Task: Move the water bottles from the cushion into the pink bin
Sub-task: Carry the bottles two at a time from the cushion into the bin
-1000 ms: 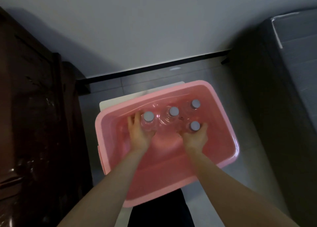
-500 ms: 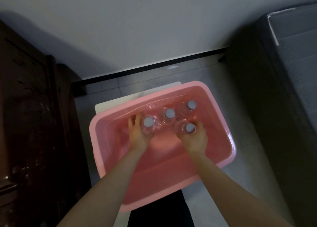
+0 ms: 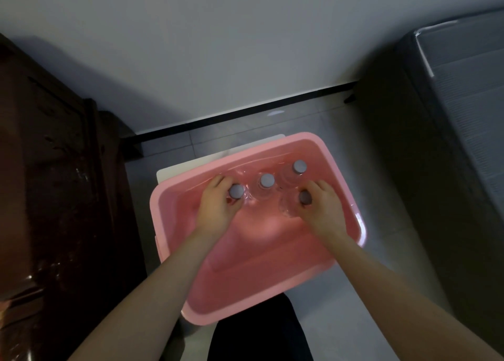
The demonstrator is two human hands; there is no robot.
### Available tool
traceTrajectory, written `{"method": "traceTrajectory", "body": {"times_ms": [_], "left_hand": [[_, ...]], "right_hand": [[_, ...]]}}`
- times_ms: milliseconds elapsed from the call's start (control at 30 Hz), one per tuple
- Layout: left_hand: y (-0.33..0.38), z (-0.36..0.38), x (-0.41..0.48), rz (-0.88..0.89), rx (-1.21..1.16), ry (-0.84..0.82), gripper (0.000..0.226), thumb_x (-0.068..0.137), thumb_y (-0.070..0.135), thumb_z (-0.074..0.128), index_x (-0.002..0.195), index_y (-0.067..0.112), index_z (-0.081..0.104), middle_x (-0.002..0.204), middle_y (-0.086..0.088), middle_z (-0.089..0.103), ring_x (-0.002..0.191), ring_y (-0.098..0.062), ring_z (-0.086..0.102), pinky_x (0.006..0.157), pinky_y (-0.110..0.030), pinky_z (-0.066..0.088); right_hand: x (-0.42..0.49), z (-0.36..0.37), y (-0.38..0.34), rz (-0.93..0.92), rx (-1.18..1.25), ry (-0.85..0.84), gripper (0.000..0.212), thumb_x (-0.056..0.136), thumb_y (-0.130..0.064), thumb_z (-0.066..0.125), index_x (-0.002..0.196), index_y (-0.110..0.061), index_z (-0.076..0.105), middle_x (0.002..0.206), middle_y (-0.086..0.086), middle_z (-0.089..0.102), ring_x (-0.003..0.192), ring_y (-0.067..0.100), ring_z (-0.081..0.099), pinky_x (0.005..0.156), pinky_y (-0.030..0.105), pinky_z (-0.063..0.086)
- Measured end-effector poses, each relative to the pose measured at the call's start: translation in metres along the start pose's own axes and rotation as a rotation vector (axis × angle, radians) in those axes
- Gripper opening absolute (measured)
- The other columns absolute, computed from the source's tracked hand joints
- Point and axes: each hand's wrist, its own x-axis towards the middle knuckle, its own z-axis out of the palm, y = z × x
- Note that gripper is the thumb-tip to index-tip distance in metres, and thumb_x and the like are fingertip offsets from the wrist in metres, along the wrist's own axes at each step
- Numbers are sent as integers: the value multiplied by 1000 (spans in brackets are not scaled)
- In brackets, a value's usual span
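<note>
A pink bin (image 3: 272, 287) sits below me on a white surface (image 3: 177, 169). Several clear water bottles with grey caps stand upright inside it, near its far wall. My left hand (image 3: 218, 210) wraps around the leftmost bottle (image 3: 236, 191). My right hand (image 3: 321, 207) grips the nearest right bottle (image 3: 305, 197). Two free bottles stand between and behind them: one in the middle (image 3: 266, 181) and one at the back right (image 3: 299, 166). The bottle bodies are hard to make out against the pink. No cushion is in view.
Dark wooden furniture (image 3: 54, 197) rises close on the left. A grey mattress or sofa (image 3: 463, 115) fills the right side. Grey tiled floor (image 3: 354, 142) surrounds the bin, with a white wall and black skirting (image 3: 245, 112) behind. My dark-clothed legs (image 3: 259, 333) are under the bin's near edge.
Both hands stay on their bottles inside the bin. The right hand's fingers have closed over its cap, and the right bottle has shifted slightly left toward the others.
</note>
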Motion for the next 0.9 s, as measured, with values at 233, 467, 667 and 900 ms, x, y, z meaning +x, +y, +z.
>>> {"method": "traceTrajectory", "body": {"times_ms": [233, 467, 667, 900], "left_hand": [[7, 1, 2, 23, 56, -9, 18, 71, 5, 75, 85, 5, 63, 88, -8, 60, 82, -25, 53, 70, -34, 44], [13, -1, 2, -33, 126, -80, 29, 71, 3, 73, 96, 4, 60, 99, -12, 57, 92, -28, 51, 74, -24, 31], [51, -36, 9, -36, 200, -176, 51, 72, 10, 73, 120, 6, 54, 121, -11, 54, 114, -28, 47, 93, -29, 36], [96, -132, -22, -31, 332, 87, 64, 77, 25, 75, 133, 10, 49, 133, -9, 51, 127, -27, 41, 108, -38, 33]], "right_hand": [[-2, -2, 4, -24, -70, -19, 15, 73, -6, 63, 87, -7, 59, 89, 7, 55, 88, 28, 48, 61, 40, 43], [4, -19, -6, -25, -159, -131, 31, 77, -24, 63, 103, -11, 54, 105, 6, 51, 103, 26, 47, 66, 37, 44], [18, -66, -40, -151, -74, 9, 27, 85, -28, 60, 105, -10, 59, 108, 10, 57, 104, 31, 49, 76, 39, 43], [30, -122, -113, -459, -77, 32, 48, 89, -33, 59, 130, -9, 53, 134, 12, 52, 126, 30, 41, 103, 43, 38]]}}
